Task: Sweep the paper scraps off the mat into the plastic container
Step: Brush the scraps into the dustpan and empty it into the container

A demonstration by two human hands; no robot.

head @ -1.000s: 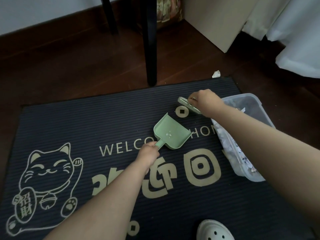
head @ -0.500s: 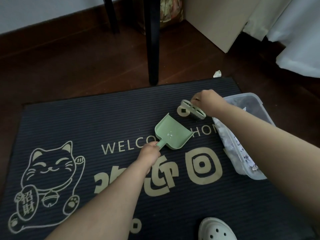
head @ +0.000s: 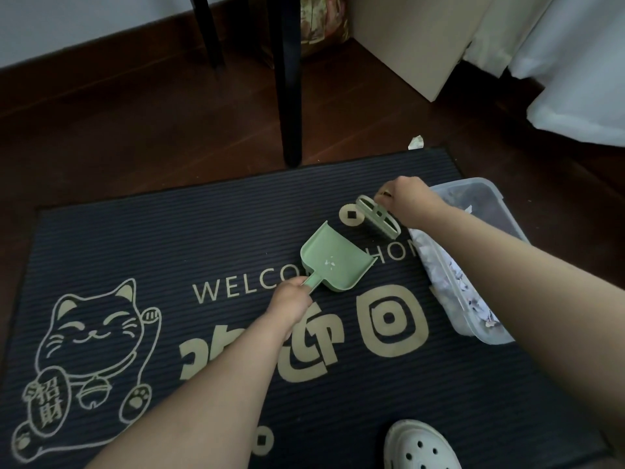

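The left grip (head: 291, 296) is clamped round the short handle of a pale green dustpan (head: 338, 252), fingers curled under and knuckles up. The pan lies on the mat (head: 135, 238) over the middle of the printed "WELCOME HOME" lettering, with its open mouth facing away and to the right. A few small white paper scraps (head: 329, 264) lie on its floor near the handle.

Just beyond that mouth, the right grip (head: 409, 201) is closed on the top of a small green brush (head: 377, 218). The brush is tilted with its dark bristles pointing down at the mat beside a printed coin. Whether the bristles touch the mat I cannot tell.

The clear plastic container (head: 487, 189) stands open at the mat's right edge, just beside the brush. The right forearm crosses over it, and it is heaped with shredded paper (head: 449, 275).

One loose scrap (head: 416, 142) lies off the mat's far corner on the dark wooden floor (head: 135, 130). A black furniture leg (head: 289, 79) stands at the mat's far edge. A white perforated shoe (head: 419, 445) rests on the mat's near side.
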